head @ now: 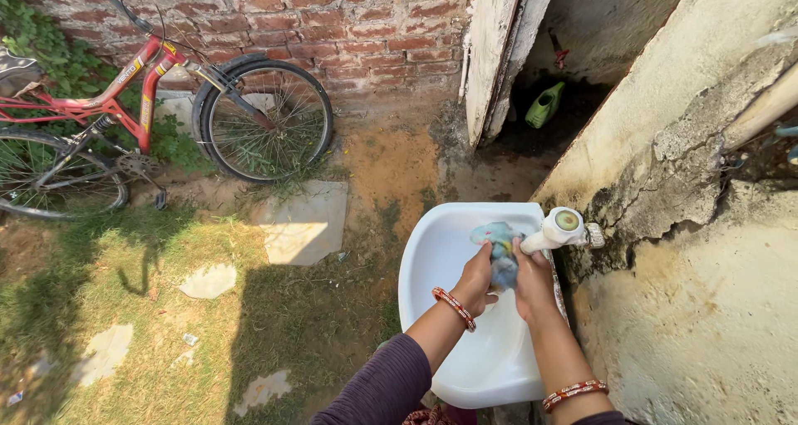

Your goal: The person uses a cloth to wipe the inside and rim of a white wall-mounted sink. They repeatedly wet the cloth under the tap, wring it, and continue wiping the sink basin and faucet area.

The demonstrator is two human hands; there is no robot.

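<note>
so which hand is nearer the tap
Right. The right hand sits just below the tap, its fingers close to the spout. The left hand is farther off, across the cloth both hands grip.

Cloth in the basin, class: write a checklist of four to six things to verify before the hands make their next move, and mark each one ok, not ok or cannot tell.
1. Both hands grip the cloth: ok; left hand and right hand close on it.
2. Cloth is over the basin, not the ground: ok.
3. Cloth sits near the tap spout: ok.
4. Water is running: cannot tell.
5. Left sleeve is pushed back from the wrist: ok.
6. Bangles stay clear of the cloth: ok.
</note>
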